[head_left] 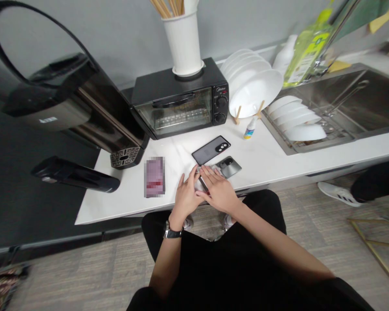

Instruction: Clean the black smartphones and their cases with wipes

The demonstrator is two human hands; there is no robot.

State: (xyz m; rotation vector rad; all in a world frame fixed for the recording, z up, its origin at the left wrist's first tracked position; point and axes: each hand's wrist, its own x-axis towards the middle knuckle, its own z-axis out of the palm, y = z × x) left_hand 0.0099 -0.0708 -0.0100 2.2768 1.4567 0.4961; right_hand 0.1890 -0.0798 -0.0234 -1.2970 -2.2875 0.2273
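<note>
My left hand point(187, 192) and my right hand point(219, 190) meet at the counter's front edge. Between them is a dark-edged flat object point(203, 184) with pale, crumpled material around it, mostly covered by my fingers. My left fingers curl along its left side. On top, my right fingers lie close together, the thumb reaching toward my left hand. Just right of my fingers rests a grey phone point(232, 169), camera side up. Behind it lies a phone case point(209, 151) with a black rim and camera cutouts. A small white spray bottle point(250, 128) stands farther back.
A blurred-out purple item point(154, 177) lies to the left, near a dark bottle-shaped object point(81, 177) and a black water dispenser point(100, 116). Behind are a toaster oven point(181, 110), racked plates point(254, 93) and a sink point(359, 134) with bowls. Another person's shoe point(339, 193) shows at right.
</note>
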